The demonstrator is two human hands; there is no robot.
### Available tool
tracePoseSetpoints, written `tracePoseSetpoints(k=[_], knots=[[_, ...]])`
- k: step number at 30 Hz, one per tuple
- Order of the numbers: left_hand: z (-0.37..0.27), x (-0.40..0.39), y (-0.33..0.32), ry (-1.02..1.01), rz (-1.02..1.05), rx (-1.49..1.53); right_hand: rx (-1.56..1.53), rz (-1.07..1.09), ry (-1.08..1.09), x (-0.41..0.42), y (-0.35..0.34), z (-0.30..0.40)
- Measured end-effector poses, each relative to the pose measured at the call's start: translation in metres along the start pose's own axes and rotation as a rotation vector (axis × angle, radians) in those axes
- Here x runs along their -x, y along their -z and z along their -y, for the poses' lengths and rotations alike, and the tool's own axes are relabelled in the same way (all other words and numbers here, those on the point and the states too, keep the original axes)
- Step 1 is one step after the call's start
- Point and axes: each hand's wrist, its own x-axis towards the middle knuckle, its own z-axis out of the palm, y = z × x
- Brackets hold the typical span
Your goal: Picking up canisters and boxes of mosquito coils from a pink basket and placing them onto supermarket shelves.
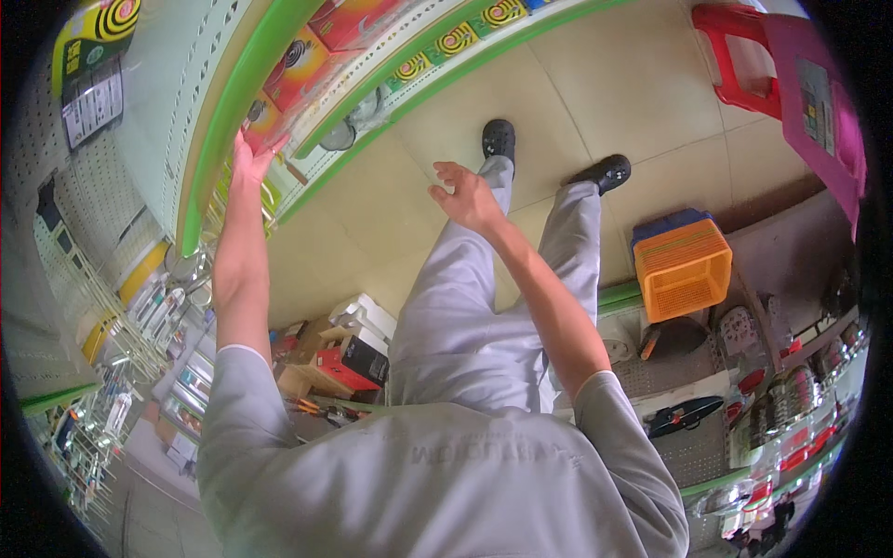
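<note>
My left hand (254,159) reaches into a green-edged store shelf (234,97), at the end of a row of red and orange boxes (296,64) printed with dark spirals. Its fingers are at the nearest box, and the shelf edge partly hides them, so I cannot tell whether they grip it. My right hand (467,197) hangs in the air above the floor and my legs, fingers apart, holding nothing. Below the boxes, a lower shelf edge carries a strip of yellow-and-green spiral packs (457,40). Round mesh items (340,135) lie near that lower level.
Orange plastic baskets (684,268) are stacked with a blue one at right. A red plastic stool (743,66) stands beside a magenta item (813,91). Cardboard boxes (349,366) lie by my left leg. A frying pan (680,338) hangs on the right-hand rack; wire racks (104,307) line the left.
</note>
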Motion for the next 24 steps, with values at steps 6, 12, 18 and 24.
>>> tracePoseSetpoints(k=[6, 12, 18, 24], knots=[[0.012, -0.038, 0.049, 0.011, 0.09, 0.178, 0.104, -0.073, 0.091, 0.013, -0.002, -0.035], [0.027, 0.021, 0.073, -0.177, -0.028, -0.196, 0.014, -0.117, -0.03, 0.081, 0.069, -0.015], [0.092, 0.079, 0.022, 0.086, -0.081, -0.333, 0.024, -0.316, -0.036, 0.149, 0.15, -0.012], [0.161, 0.169, -0.079, 0.462, 0.108, -0.166, -0.082, -0.434, -0.051, 0.211, 0.218, -0.002]])
